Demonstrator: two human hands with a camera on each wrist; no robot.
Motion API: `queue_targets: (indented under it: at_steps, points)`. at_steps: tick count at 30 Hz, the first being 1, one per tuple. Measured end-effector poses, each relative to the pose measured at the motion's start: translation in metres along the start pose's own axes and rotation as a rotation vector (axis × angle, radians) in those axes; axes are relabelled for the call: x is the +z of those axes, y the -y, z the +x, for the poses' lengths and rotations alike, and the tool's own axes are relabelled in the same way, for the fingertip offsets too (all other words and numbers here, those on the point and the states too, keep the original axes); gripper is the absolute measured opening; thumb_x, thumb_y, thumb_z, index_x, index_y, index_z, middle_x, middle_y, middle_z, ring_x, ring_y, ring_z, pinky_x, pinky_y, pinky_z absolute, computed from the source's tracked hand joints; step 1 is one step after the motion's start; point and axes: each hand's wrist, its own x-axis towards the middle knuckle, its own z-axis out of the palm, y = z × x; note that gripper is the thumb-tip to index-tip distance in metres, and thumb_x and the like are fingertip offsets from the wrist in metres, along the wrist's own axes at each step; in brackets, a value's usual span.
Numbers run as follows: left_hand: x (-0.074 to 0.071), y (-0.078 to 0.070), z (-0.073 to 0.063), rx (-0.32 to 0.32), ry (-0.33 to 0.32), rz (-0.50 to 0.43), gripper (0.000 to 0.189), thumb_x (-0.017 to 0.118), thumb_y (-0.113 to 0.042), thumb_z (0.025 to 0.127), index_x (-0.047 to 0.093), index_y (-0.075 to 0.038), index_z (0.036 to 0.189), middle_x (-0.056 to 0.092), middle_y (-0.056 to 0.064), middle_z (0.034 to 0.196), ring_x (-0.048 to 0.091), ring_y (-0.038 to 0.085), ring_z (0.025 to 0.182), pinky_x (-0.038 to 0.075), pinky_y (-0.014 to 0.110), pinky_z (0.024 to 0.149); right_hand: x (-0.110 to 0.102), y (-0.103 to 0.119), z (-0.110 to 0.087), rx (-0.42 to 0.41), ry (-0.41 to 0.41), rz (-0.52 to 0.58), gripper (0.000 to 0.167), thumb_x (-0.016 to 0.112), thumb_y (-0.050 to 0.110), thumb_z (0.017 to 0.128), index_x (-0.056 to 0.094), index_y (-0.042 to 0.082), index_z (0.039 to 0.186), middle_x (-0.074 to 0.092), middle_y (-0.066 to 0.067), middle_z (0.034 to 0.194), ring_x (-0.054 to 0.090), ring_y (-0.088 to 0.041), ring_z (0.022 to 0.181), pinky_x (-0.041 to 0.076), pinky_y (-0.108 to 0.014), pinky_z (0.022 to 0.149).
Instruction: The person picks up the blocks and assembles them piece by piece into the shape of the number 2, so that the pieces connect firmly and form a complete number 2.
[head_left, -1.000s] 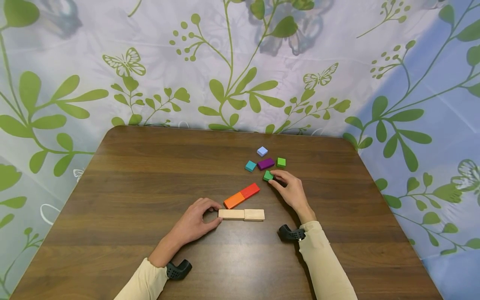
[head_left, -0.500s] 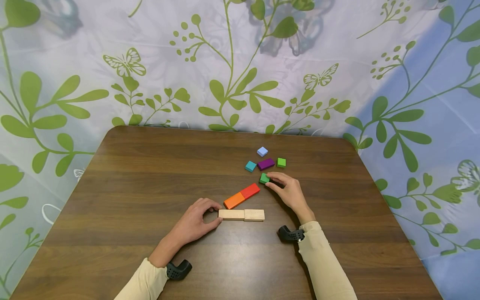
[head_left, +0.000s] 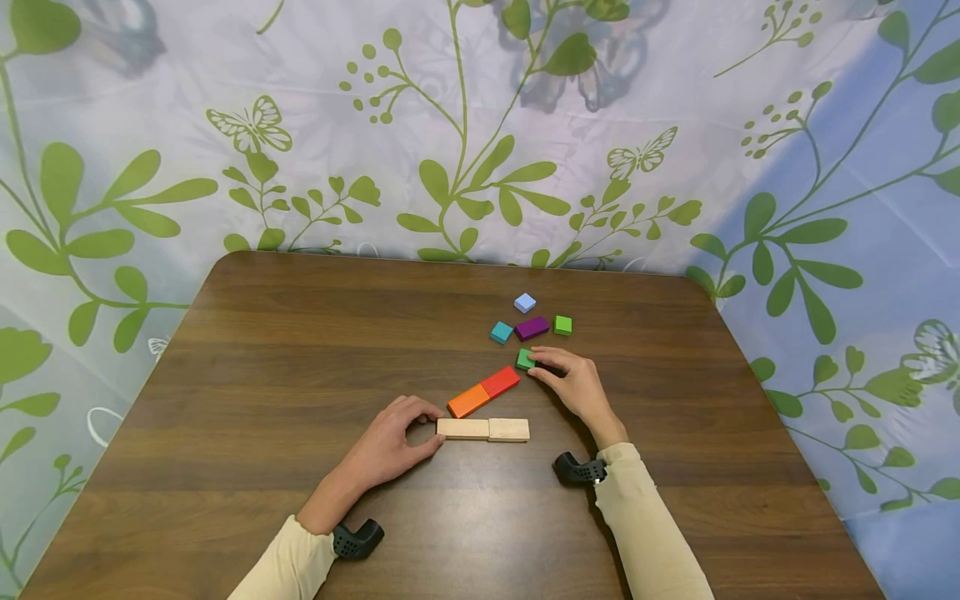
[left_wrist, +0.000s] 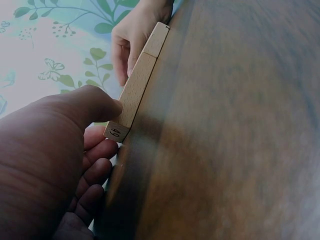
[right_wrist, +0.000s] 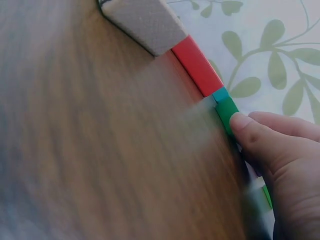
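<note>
Purple block [head_left: 532,328], teal block [head_left: 501,332], pale blue block [head_left: 524,302] and lime block [head_left: 562,326] lie on the table [head_left: 300,350] beyond the right hand [head_left: 581,387]; the red block [head_left: 500,382], end to end with the orange block [head_left: 468,401], lies between the green block [head_left: 523,360] and the wooden row [head_left: 465,429]. That hand pinches the green block at its fingertips, the left hand [head_left: 386,442] the wooden row's left end

Left grip [head_left: 384,442] curved, right grip [head_left: 581,387] pinched
</note>
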Motion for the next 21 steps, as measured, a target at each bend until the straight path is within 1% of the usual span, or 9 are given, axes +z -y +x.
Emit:
queue_targets:
  at_steps: [4,9,13,21]
  points:
    - [-0.0001,0.0001,-0.0001,0.001,0.001,0.000,0.026,0.081,-0.022,0.090,0.072,-0.017,0.113,0.067,-0.007,0.106,0.057,0.010,0.097,0.053,0.033,0.086,0.0009,-0.0012,0.0006,-0.021,0.004,-0.013,0.027,0.080,0.019,0.091,0.079,0.016,0.119,0.073,-0.002,0.128,0.068,-0.024,0.122,0.052,-0.045,0.103]
    - [0.0001,0.0005,0.0000,0.007,0.002,-0.001,0.025,0.081,-0.022,0.090,0.072,-0.017,0.113,0.068,-0.007,0.106,0.057,0.010,0.096,0.053,0.033,0.086,0.0016,-0.0033,0.0008,-0.040,0.021,-0.029,0.026,0.077,0.021,0.095,0.079,0.019,0.120,0.072,0.000,0.130,0.066,-0.023,0.125,0.050,-0.046,0.106]
    - [0.0005,0.0010,0.0002,0.008,0.002,-0.005,0.025,0.081,-0.022,0.090,0.072,-0.018,0.113,0.068,-0.007,0.106,0.057,0.010,0.096,0.052,0.032,0.086,0.0014,-0.0035,0.0009,-0.054,0.025,-0.024,0.025,0.075,0.020,0.096,0.079,0.019,0.121,0.072,-0.001,0.130,0.066,-0.024,0.125,0.050,-0.048,0.106]
    - [0.0006,0.0010,0.0000,-0.003,0.007,-0.004,0.026,0.081,-0.023,0.090,0.072,-0.018,0.114,0.068,-0.007,0.107,0.057,0.010,0.098,0.052,0.033,0.087,0.0040,-0.0037,0.0019,-0.022,0.029,-0.020,0.028,0.076,0.022,0.095,0.077,0.021,0.123,0.073,0.001,0.128,0.066,-0.023,0.122,0.051,-0.047,0.104]
